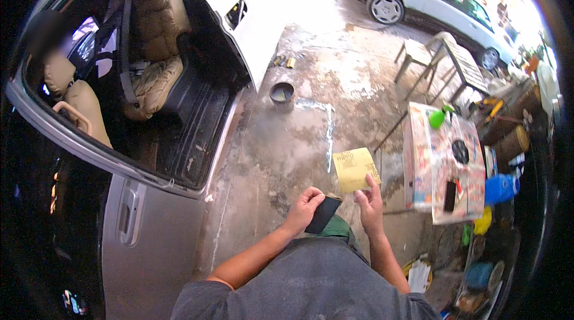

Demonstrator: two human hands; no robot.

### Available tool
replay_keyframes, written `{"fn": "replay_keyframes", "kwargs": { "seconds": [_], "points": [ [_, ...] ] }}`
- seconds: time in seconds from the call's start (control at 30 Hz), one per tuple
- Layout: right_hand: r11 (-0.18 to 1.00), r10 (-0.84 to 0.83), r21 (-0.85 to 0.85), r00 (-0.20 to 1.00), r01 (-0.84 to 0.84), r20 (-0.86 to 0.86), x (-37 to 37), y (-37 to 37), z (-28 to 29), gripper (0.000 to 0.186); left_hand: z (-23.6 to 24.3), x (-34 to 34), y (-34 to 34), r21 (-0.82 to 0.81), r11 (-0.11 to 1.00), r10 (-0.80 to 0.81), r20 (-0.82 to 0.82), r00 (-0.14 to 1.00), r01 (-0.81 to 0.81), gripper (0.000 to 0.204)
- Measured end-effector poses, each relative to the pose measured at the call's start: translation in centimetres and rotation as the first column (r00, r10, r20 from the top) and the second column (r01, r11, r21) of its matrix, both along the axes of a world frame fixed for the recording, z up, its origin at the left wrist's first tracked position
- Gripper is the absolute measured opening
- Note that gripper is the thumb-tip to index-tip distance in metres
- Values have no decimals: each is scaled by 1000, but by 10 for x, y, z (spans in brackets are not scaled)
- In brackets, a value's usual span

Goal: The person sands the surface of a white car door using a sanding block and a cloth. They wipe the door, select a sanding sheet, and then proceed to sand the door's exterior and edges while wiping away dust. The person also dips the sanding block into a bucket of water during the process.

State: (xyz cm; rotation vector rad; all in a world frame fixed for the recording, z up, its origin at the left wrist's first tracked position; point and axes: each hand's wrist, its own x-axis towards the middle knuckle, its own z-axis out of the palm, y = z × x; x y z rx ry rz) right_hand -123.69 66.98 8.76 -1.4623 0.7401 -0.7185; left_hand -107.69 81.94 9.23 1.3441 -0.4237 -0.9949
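Note:
My left hand (304,205) pinches a dark piece of sandpaper (323,216) by its upper edge, where a thin strip of yellow backing shows. To its right, my right hand (371,207) grips the lower right corner of a yellow sheet of sandpaper (354,166), its printed backing facing up. The thumb and forefinger are at that corner. Both pieces are apart, in front of my body and above the wet floor.
On my left stands a dark van (164,233) with its doorway open and beige seats inside. A black bowl (281,92) sits on the floor ahead. At right, a paper-covered table (420,185) bears a green spray-bottle head (439,118). A white stool (414,52) and pale car (427,0) are farther off.

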Motion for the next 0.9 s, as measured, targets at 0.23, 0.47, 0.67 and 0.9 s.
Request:
{"fn": "replay_keyframes", "kwargs": {
  "seconds": [0.23,0.47,0.67,0.9],
  "points": [
    [988,154,40,980,-150,-122,126,-184,8,47,13,119,-104,-27,971,238,48,970,-237,10],
    [946,275,-109,936,-304,-221,275,-274,-17,41,-11,211,-161,-8,903,427,113,897,-429,11],
    [884,332,-210,878,-417,-346,406,-313,-38,40,-41,338,-212,-32,876,481,124,868,-481,12],
    [846,286,-231,773,-482,-565,543,-371,-53,34,-29,509,-255,-15,860,501,216,838,-510,11]
  ]
}}
